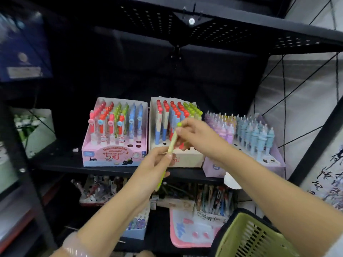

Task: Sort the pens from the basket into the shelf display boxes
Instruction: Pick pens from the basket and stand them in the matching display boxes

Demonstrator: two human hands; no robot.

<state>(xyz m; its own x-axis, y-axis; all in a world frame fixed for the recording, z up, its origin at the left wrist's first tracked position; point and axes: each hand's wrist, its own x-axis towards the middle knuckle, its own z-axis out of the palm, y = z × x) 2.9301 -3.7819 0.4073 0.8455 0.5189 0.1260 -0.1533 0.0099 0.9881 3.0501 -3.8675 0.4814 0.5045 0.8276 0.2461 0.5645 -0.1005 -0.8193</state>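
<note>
A green pen (173, 139) with a round green cap stands nearly upright in front of the middle display box (187, 158). My right hand (196, 134) pinches its top end, while my left hand (155, 164) grips its lower part; a green tip pokes out below that hand. The beige middle box holds rows of red-capped and green-capped pens. Left of it sits a pink box (111, 154) of eraser pens with several free holes in front. A lilac box (243, 164) of purple and blue pens stands on the right. The green basket (246, 238) hangs at the lower right under my right forearm.
All three boxes rest on a black metal shelf (59, 162), under a perforated black shelf above. A lower shelf holds more pen boxes (209, 203) and a pink package (189, 229). A white box (37, 130) stands far left, and a printed wall panel (323, 173) on the right.
</note>
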